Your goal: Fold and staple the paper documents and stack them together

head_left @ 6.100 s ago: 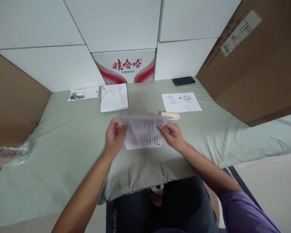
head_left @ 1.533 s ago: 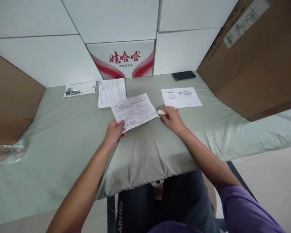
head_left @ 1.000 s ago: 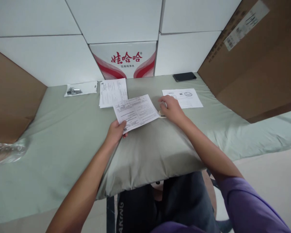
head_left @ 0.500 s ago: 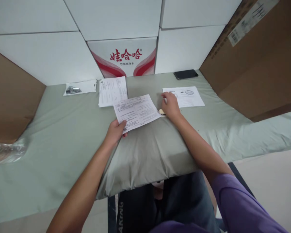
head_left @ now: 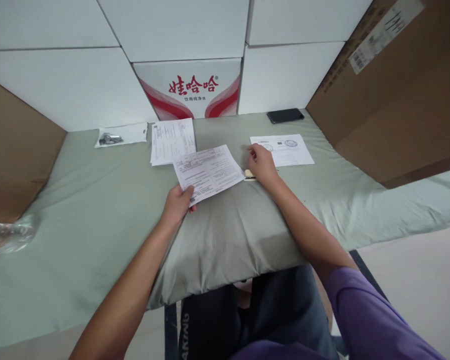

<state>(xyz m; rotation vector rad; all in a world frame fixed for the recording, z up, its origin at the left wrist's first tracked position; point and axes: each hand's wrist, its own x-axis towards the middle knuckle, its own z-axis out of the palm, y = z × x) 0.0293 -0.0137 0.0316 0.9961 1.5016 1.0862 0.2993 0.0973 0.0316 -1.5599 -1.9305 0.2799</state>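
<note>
Inspector: State the left hand's position.

Observer: The left hand [head_left: 178, 205] pinches the near corner of a printed form [head_left: 207, 171], thumb on top and fingers curled under. The form lies tilted on the pale green cloth [head_left: 97, 210], its far corner overlapping a second printed sheet [head_left: 171, 140] nearer the wall.

Inspector: And the right hand?

Observer: The right hand [head_left: 260, 162] rests palm down over a small cream-coloured object [head_left: 249, 174], just beside the form's right edge. Its fingers are loosely curved, tips toward a stamped sheet [head_left: 283, 149]. I cannot tell whether they grip the cream object or merely cover it; only its near end shows.

Inspector: Other items on the surface?

Observer: A dark phone [head_left: 285, 115] lies at the far edge, beyond the stamped sheet. A small clear bag of dark parts [head_left: 120, 135] sits to the far left. A white carton with red lettering [head_left: 191, 90] stands against the wall, and brown cardboard [head_left: 390, 95] leans at the right.
</note>
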